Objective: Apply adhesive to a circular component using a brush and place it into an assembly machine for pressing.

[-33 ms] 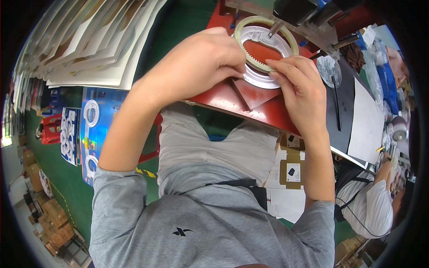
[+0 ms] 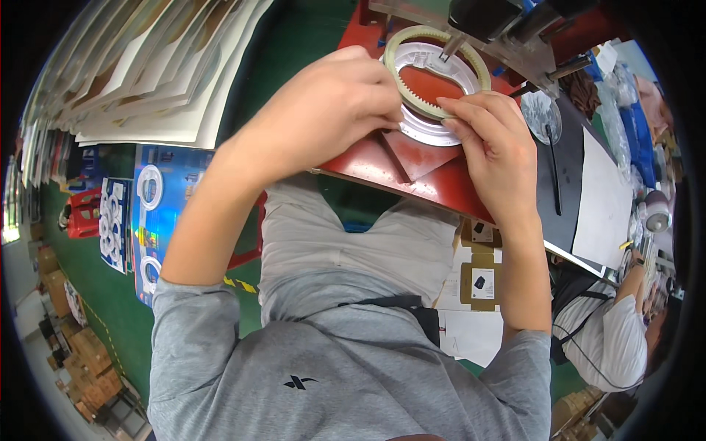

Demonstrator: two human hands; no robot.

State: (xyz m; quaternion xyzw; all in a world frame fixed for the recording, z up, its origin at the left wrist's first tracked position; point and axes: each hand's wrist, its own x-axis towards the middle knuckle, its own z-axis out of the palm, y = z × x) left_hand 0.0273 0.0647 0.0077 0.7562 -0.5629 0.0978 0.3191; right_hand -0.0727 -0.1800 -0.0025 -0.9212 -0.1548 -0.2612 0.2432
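A pale yellow-green toothed ring point(image 2: 483, 72) stands tilted over a white ring-shaped part point(image 2: 430, 134), which rests on a red metal base point(image 2: 353, 158). My right hand point(image 2: 500, 143) pinches the toothed ring's near right edge between thumb and fingers. At the left side of both rings is my left hand point(image 2: 349, 106), its fingertips pressed together beside the white part's edge. Whatever those fingers grip is hidden. A thin metal pin point(image 2: 450, 50) from the machine above points down at the ring's far side.
Overhead is a machine with a clear plate and a black block point(image 2: 482, 18). A clear round disc point(image 2: 541, 117) and a black stick point(image 2: 554, 180) lie on the dark surface at right. Paper sheets point(image 2: 158, 121) hang at left. Another person point(image 2: 607, 331) sits at far right.
My left hand has shifted very slightly, its thumb drawing closer against the fingers. My right hand and the rings stay in place.
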